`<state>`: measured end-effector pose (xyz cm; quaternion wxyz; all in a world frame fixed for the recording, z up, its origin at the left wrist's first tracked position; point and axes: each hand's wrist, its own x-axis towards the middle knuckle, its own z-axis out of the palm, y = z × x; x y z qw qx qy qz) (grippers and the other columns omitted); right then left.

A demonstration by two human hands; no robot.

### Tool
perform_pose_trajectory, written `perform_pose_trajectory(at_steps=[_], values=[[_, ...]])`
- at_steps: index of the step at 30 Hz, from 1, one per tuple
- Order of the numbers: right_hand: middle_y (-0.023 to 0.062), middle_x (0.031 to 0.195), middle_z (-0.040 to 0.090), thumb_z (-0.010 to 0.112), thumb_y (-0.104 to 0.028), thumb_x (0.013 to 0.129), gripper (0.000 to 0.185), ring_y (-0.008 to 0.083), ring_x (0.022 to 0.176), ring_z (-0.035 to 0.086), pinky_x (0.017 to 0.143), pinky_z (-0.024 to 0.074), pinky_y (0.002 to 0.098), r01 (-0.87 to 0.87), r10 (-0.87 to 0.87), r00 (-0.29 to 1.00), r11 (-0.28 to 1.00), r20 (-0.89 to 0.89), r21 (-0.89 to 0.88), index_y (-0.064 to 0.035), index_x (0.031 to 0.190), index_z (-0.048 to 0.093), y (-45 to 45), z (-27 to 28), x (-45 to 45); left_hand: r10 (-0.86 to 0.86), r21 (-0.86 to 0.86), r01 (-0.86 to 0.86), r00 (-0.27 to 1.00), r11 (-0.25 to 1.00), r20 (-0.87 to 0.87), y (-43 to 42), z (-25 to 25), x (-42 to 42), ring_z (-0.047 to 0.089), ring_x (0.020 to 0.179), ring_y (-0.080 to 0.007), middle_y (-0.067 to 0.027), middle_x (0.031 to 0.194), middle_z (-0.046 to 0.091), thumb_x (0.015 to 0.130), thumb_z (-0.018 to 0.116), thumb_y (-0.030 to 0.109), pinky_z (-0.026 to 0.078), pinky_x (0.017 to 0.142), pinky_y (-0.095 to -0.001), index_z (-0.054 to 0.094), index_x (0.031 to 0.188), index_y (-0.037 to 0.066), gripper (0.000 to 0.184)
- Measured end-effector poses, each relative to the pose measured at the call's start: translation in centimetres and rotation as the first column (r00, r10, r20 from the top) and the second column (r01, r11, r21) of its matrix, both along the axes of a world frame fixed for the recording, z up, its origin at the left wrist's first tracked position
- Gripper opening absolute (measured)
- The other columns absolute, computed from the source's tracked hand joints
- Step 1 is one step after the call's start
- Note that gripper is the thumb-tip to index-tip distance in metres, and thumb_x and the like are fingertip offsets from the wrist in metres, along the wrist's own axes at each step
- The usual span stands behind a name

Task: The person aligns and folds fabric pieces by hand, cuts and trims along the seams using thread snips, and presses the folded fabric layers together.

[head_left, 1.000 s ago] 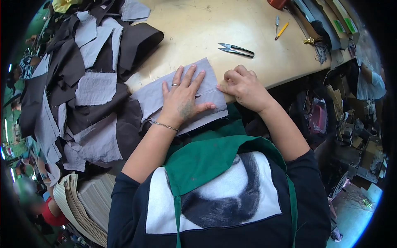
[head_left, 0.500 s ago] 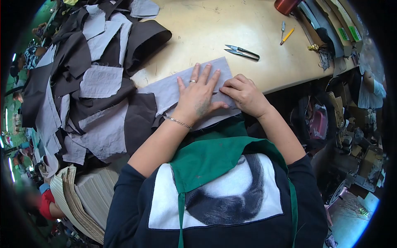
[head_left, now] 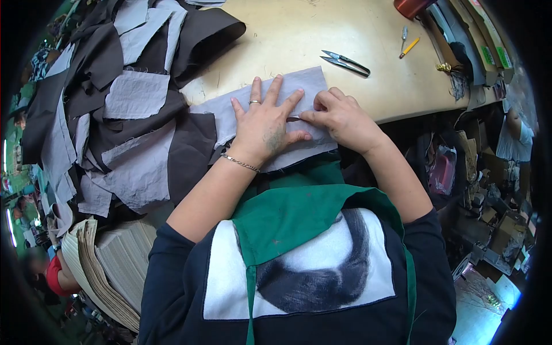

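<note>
A pale grey-lilac fabric piece (head_left: 307, 80) lies at the table's near edge, its lower part hanging over toward my green apron (head_left: 299, 213). My left hand (head_left: 267, 118) presses flat on it with fingers spread. To its right, my right hand (head_left: 345, 118) pinches the fabric between thumb and forefinger, beside a narrow dark slit-like gap in the cloth. Thread snips (head_left: 346, 62) with dark handles rest on the table beyond my hands.
A heap of dark and pale fabric pieces (head_left: 138, 121) covers the left side. Farther right on the table (head_left: 287, 34) lie a yellow pencil (head_left: 409, 48), a small slim tool (head_left: 404, 33) and a red metallic container (head_left: 411, 7). A stack of sheets (head_left: 123, 259) stands lower left.
The right hand's pinch has shifted slightly left along the fabric, and a dark gap now shows there. My left hand stays spread on the cloth. The camera view has shifted a little.
</note>
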<state>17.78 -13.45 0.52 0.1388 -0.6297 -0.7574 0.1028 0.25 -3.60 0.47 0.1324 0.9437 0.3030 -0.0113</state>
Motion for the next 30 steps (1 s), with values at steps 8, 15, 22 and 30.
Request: perform_pose_trajectory(at_steps=[8,15,22,30], values=[[0.0017,0.091,0.055,0.060,-0.016,0.075,0.025,0.0216,0.095,0.053,0.077,0.0458,0.0362,-0.040,0.040,0.999,0.997,-0.003,0.067,-0.0183,0.098,0.070,0.3,-0.5,0.5,-0.006,-0.012,0.007,1.000,1.000,0.030,0.1,-0.2,-0.2,0.020,0.138,-0.0454,-0.0117,0.152,0.026,0.065,0.067,0.068,0.024,0.094,-0.0777,0.045,0.137,0.033,0.084],[0.0004,0.092,0.055,0.062,-0.022,0.074,0.024,0.0198,0.095,0.053,0.075,0.0454,0.0341,-0.106,0.105,0.994,0.988,0.017,0.112,-0.0186,0.097,0.070,1.4,-0.3,-0.8,-0.001,-0.006,0.002,0.999,1.000,0.049,0.3,-0.7,-0.2,0.020,0.138,-0.0448,-0.0106,0.152,0.027,0.061,0.067,0.070,0.026,0.091,-0.0782,0.044,0.138,0.034,0.088],[-0.0004,0.092,0.055,0.060,-0.023,0.075,0.028,0.0192,0.094,0.053,0.074,0.0453,0.0337,-0.156,0.142,0.986,0.972,0.092,0.173,-0.0219,0.101,0.071,1.0,-1.1,-0.1,-0.006,-0.007,0.006,0.998,1.000,0.069,0.3,-0.7,-0.3,0.021,0.138,-0.0453,-0.0103,0.152,0.027,0.061,0.068,0.070,0.026,0.091,-0.0783,0.044,0.138,0.034,0.087],[0.0003,0.091,0.055,0.061,-0.020,0.074,0.026,0.0200,0.092,0.053,0.073,0.0449,0.0348,-0.137,0.127,0.989,0.979,0.075,0.149,-0.0198,0.098,0.071,0.6,-0.5,1.2,-0.009,0.006,0.009,0.997,1.000,0.075,0.2,-0.8,-0.3,0.022,0.137,-0.0460,-0.0105,0.151,0.027,0.062,0.068,0.069,0.026,0.092,-0.0775,0.045,0.137,0.034,0.086]])
